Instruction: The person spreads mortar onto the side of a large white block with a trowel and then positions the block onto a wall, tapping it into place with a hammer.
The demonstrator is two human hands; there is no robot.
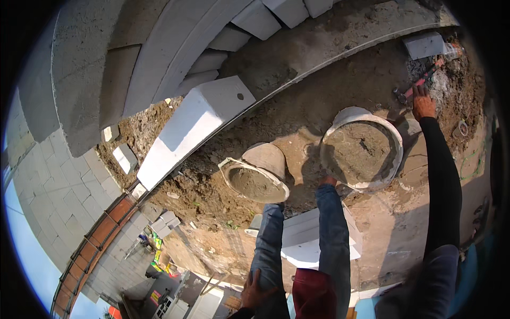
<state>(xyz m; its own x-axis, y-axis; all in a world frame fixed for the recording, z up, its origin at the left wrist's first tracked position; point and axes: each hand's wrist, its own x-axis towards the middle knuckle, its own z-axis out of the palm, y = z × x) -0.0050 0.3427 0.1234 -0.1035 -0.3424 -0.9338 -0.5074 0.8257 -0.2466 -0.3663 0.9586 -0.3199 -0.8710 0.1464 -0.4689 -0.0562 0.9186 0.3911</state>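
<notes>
Although much is bent by the lens, one long white kerb block [194,125] can be made out as the largest single piece; its long edge is laid alongside a thin pale line [340,56], presumably so that straightness can be judged. A second white block [300,231] is partly hidden behind two jeans-clad legs [333,228], between which it seems to have been left out of the way. Two tubs are counted: the larger tub [399,154] is stood mouth up, probably so that its grey mortar is kept from spilling, while the smaller tub [264,157] is tipped with its mouth toward the legs, perhaps for easier reach. Six pale blocks [256,20] can be counted in a row near the top edge, and one loose grey block [425,45] is set at the upper right. One hammer [409,94] is found just below that block, over the dirt, its reddish handle slanting up to the right. Of the two hands, the right hand [424,103] is placed at this handle, its fingers laid against it; whether they are closed around it cannot be told. The left hand [257,290] is rested on the left leg, fingers spread and nothing grasped, presumably for balance.
</notes>
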